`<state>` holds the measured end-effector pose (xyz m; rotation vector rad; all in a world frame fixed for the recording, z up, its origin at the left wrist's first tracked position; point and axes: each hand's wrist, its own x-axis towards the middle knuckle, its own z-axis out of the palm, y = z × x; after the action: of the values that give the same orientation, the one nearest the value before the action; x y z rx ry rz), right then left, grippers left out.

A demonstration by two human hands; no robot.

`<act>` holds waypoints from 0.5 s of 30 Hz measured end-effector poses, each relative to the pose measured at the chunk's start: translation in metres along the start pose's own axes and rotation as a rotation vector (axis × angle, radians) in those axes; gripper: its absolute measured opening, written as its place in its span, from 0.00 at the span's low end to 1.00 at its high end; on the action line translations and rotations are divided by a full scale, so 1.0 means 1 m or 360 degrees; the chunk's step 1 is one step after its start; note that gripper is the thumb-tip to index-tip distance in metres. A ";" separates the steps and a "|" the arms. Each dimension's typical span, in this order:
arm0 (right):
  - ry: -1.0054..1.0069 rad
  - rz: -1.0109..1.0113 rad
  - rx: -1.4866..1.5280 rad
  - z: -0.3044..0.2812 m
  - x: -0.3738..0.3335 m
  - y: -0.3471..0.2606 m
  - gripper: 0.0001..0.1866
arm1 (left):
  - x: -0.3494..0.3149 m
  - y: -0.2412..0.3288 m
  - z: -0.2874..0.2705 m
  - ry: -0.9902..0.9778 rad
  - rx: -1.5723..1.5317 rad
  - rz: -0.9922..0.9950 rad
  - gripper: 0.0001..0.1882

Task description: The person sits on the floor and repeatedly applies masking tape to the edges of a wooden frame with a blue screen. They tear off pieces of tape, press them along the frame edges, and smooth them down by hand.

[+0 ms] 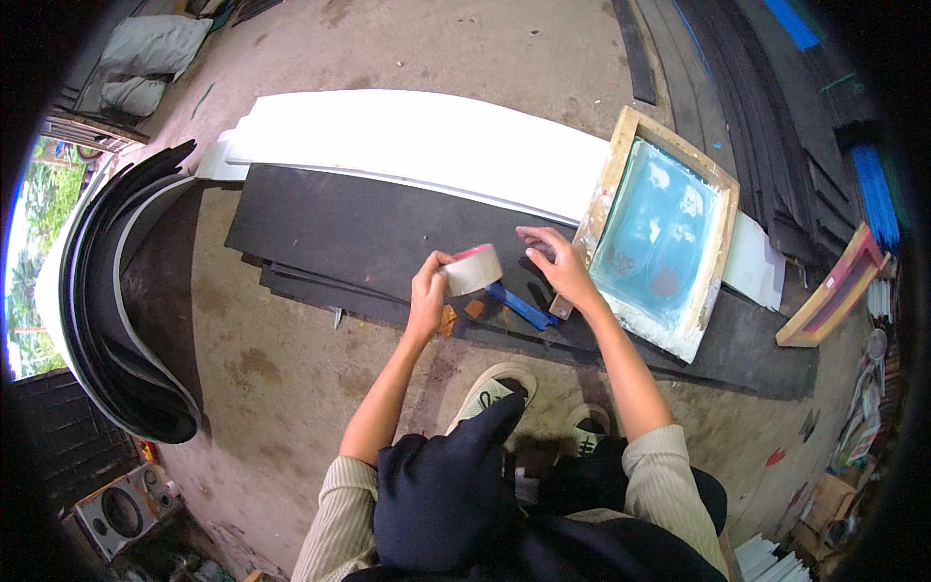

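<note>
My left hand (pixel 427 296) grips a roll of packing tape (pixel 472 271) by its near side, and the roll is raised above the black sheets (pixel 339 223). To the right of it, my right hand (pixel 561 268) is held with thumb and fingers apart, apparently empty. Close by that hand stands a wooden-framed screen (pixel 621 155) with blue mesh, tilted across the sheets. Below the hands lie a blue strip-shaped tool (pixel 524 307) and small brown pieces (pixel 474 308). A short wooden piece (pixel 561 307) shows beneath my right wrist.
White sheets (pixel 417 131) are stacked beyond the black ones. Curled black and white sheets (pixel 121 301) stand at the left. A smaller wooden frame (pixel 834 286) leans at the right, near long dark strips (pixel 756 126). A speaker box (pixel 124 509) sits at lower left.
</note>
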<state>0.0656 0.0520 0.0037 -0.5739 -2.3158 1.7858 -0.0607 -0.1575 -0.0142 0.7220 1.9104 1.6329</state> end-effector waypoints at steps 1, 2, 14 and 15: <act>-0.0039 -0.0025 0.0039 -0.006 -0.003 -0.011 0.20 | 0.006 0.004 -0.002 -0.0123 -0.0283 -0.0189 0.09; -0.0075 -0.0048 0.0071 -0.013 -0.007 -0.023 0.21 | 0.010 0.009 0.005 -0.0127 -0.0496 -0.0329 0.10; -0.0029 -0.0067 -0.0165 -0.065 -0.053 -0.073 0.13 | 0.029 0.047 0.071 -0.0683 -0.0920 -0.0309 0.10; 0.0031 -0.0057 -0.0146 -0.067 -0.056 -0.068 0.13 | 0.029 0.048 0.076 -0.0696 -0.0933 -0.0308 0.10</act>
<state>0.1268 0.0750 0.0931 -0.5569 -2.3895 1.6583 -0.0266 -0.0776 0.0212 0.5630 1.0823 1.6278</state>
